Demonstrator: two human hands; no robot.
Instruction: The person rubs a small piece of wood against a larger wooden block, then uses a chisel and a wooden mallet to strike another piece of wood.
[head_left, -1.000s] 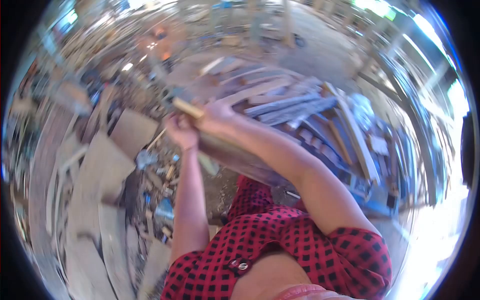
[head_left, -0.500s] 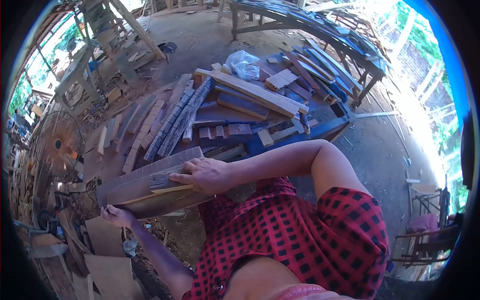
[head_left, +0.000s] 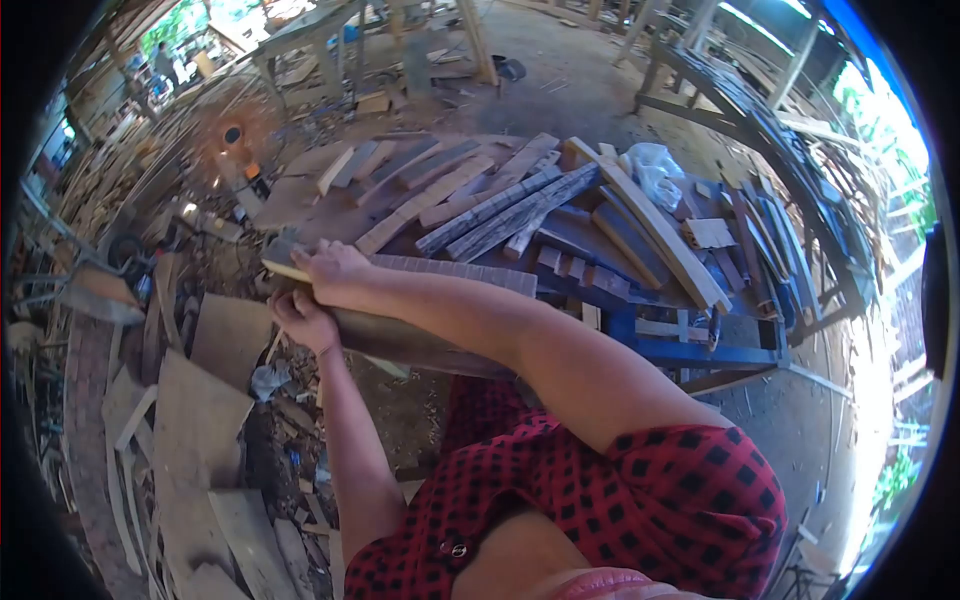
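Note:
A piece of wood [head_left: 283, 248] with a pale yellowish edge lies at the left end of a thick stack or block of timber [head_left: 450, 268] in front of me. My right hand [head_left: 337, 273] reaches across and grips this piece from above, its fingers bent over the top. Just below the pale edge, my left hand [head_left: 305, 325] is closed on the near side of the same piece, with its fingertips partly hidden. The timber's long near side runs under my right forearm, which covers part of it.
Behind the timber, several loose wood battens [head_left: 505, 215] lie across a low work surface. A clear plastic bag [head_left: 655, 172] sits by a long pale beam [head_left: 655, 235]. Large wood offcuts [head_left: 195, 430] cover the ground at left. A slatted bench [head_left: 760, 120] stands at right.
My view has swung left, so the surroundings appear further right. My right hand has moved along the timber toward its left end, and both hands are now close together there.

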